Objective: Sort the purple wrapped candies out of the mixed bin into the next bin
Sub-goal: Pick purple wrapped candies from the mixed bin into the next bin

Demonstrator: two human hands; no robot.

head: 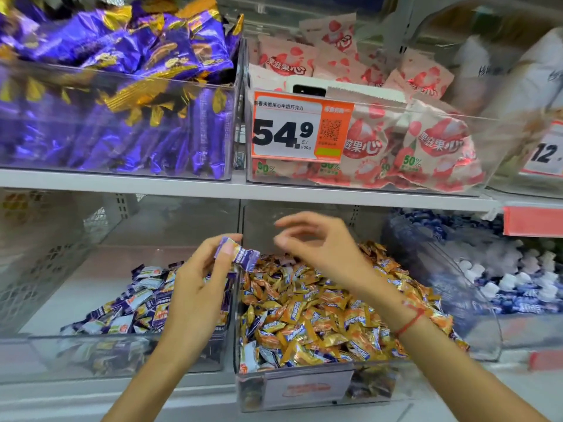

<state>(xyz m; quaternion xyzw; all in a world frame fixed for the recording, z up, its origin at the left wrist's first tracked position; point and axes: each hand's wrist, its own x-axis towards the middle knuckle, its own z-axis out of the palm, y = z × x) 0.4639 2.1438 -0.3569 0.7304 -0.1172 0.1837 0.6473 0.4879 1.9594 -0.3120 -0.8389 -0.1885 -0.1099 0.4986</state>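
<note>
One crinkly purple candy point(240, 254), pinched.

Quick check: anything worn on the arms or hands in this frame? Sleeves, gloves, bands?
Both forearms are bare, with no sleeves in view and no gloves. The left hand shows nothing worn. The right hand has a thin red string bracelet around its wrist. No rings or watch are visible.

Glossy foil-like candy wrappers point(320, 312) in clear smooth plastic bins point(304, 388); matt shelf point(122, 185).
</note>
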